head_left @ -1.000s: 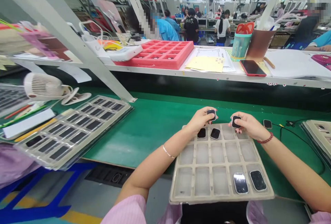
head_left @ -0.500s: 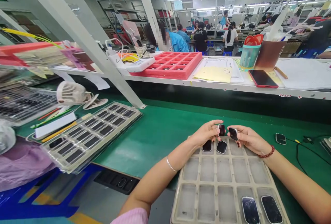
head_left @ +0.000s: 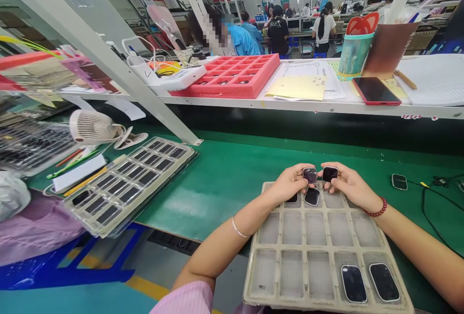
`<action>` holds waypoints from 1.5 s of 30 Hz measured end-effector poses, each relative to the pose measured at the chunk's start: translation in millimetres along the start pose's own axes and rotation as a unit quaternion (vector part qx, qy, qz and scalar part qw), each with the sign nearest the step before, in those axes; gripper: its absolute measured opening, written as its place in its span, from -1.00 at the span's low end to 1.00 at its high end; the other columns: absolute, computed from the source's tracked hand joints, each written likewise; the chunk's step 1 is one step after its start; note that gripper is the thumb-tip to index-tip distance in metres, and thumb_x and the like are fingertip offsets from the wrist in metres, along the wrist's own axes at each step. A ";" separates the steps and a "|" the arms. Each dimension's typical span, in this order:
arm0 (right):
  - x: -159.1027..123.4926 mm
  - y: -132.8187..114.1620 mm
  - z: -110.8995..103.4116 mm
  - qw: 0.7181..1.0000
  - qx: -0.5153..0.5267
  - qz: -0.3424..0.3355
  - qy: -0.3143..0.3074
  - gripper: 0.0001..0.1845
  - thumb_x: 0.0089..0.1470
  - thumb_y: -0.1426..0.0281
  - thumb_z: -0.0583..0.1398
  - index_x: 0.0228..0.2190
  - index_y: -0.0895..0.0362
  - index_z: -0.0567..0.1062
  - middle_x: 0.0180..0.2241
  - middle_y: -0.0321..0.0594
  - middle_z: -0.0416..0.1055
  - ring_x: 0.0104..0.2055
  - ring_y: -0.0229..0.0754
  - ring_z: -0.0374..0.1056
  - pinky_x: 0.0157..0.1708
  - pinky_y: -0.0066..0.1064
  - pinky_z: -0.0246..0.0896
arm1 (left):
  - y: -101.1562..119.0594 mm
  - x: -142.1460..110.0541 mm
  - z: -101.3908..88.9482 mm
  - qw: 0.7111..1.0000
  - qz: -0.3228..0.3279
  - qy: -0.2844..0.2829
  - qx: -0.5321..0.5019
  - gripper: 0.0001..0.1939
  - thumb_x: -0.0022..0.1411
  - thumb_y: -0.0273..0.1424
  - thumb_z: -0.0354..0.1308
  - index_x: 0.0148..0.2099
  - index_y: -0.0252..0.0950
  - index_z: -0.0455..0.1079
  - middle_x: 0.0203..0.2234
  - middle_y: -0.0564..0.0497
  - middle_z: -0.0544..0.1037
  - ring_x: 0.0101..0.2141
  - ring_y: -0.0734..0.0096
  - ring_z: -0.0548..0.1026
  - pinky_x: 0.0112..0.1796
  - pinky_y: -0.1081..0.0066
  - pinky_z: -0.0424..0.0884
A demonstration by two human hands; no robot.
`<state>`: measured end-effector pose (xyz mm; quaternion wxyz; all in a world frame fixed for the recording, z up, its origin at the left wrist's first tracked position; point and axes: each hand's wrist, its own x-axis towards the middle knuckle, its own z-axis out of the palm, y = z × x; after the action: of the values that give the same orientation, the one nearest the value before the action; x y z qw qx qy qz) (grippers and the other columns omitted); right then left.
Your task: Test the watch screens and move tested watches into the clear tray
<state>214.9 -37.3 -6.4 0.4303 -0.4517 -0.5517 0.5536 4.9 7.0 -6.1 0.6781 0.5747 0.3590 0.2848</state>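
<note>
green worktop (head_left: 217,174) beneath beige plastic compartment tray (head_left: 303,248); at tray's far edge, person's left hand (head_left: 290,183) pinching dark-faced silver-rimmed square watch (head_left: 310,175), right hand (head_left: 352,186) pinching similar black-faced watch (head_left: 330,174).

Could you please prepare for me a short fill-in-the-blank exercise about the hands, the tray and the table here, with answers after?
The number of black-screened, silver-rimmed watches held by the left hand and right hand together is ____.
In the nearest row of the beige compartmented tray, two further watches lie toward the person's ____ side.
The thin silver bracelet is on the person's ____ arm.
The colour of the smooth tabletop is ____.

Answers: two; right; left; green.
</note>
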 end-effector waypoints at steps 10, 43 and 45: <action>-1.0 -3.5 -0.5 1.000 -0.030 -0.001 -0.008 -0.71 0.11 0.32 0.17 -0.11 0.13 0.43 -0.20 -0.07 0.57 -0.44 -0.23 0.42 -0.46 -0.34 0.38 | 3.8 -2.8 0.7 0.999 0.028 0.002 0.031 -0.58 0.19 -0.24 0.20 0.02 -0.40 0.41 -0.28 -0.14 0.57 -0.38 0.33 0.57 -0.48 0.48 0.36; 1.1 -0.8 -6.3 0.996 0.080 0.033 -0.012 -0.52 0.13 0.20 0.24 0.08 0.04 0.43 0.03 -0.04 0.46 -0.25 -0.14 0.50 -0.32 -0.29 0.49 | -0.8 -1.0 -3.6 0.999 0.018 -0.010 -0.042 -0.43 0.17 -0.13 0.23 0.16 -0.31 0.35 -0.06 -0.18 0.53 -0.29 0.32 0.57 -0.38 0.44 0.43; 0.8 -1.8 -6.4 0.996 0.079 0.023 -0.017 -0.59 0.14 0.17 0.23 -0.02 0.07 0.47 -0.04 -0.05 0.50 -0.31 -0.16 0.49 -0.39 -0.34 0.46 | -0.7 -1.2 -3.5 0.999 0.021 -0.006 -0.030 -0.47 0.17 -0.11 0.22 0.09 -0.34 0.39 -0.14 -0.16 0.57 -0.34 0.34 0.57 -0.42 0.47 0.40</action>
<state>220.9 -35.0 -4.5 0.4424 -0.4190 -0.5033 0.6127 1.3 7.9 -6.9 0.6910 0.5634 0.3336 0.3064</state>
